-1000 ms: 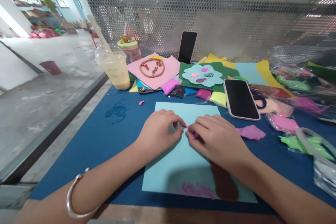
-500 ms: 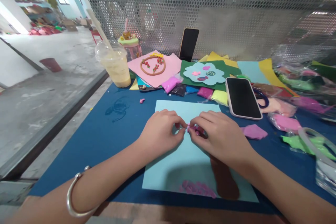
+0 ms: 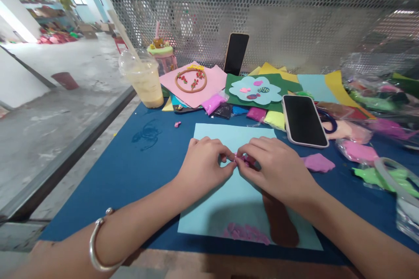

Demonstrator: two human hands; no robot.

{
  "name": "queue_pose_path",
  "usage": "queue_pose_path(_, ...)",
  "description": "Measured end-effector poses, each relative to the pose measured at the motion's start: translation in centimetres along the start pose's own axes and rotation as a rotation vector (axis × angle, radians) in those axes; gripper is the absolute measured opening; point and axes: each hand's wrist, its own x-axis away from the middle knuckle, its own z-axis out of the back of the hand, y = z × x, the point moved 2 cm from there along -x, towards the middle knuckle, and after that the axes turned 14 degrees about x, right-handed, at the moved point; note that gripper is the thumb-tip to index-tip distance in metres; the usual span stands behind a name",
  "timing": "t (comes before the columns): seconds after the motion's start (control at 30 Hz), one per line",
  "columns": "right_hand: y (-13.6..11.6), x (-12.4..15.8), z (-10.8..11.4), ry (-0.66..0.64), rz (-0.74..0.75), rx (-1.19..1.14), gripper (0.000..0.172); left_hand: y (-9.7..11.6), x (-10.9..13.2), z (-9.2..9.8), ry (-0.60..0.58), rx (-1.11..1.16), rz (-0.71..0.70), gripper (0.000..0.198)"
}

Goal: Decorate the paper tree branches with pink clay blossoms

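Note:
A light blue sheet of paper [image 3: 209, 209] lies before me, with a brown clay trunk shape [image 3: 281, 222] and a cluster of pinkish-purple clay bits [image 3: 245, 233] along its near edge. Above the upper part of the sheet, the fingertips of my left hand [image 3: 206, 161] and my right hand [image 3: 271, 165] meet in a pinch. Between them shows a small piece of purple-pink clay [image 3: 236, 157]. More bits of it sit under my right fingers, partly hidden. To the right of that hand lies a flat pink-purple lump of clay [image 3: 318, 162].
A plastic drink cup [image 3: 144, 83] with a straw stands at the back left. One phone [image 3: 304, 120] lies on the right; another phone [image 3: 236, 54] leans against the perforated metal panel [image 3: 294, 30]. Bagged clay [image 3: 358, 151], coloured papers and a clay-decorated cloud [image 3: 242, 91] surround the sheet.
Both hands stay pinched together at nearly the same spot, with only slight finger movement. The view has shifted very slightly.

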Motion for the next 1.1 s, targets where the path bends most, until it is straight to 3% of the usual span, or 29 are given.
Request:
queue_pose_path(0.33,-0.4,0.0,0.1,0.078,0.065,0.135,0.023,-0.2,-0.1,0.4,0.008,0.003,0.004,0.012)
queue_pose_path(0.57,-0.3,-0.1,0.0,0.057,0.042,0.093,0.017,-0.1,0.0,0.7,0.018,-0.050,-0.031,0.012)
queue_pose_path(1.1,-0.2,-0.9,0.0,-0.150,-0.092,-0.024,0.011,0.6,0.6,1.2,-0.061,-0.252,-0.236,0.018)
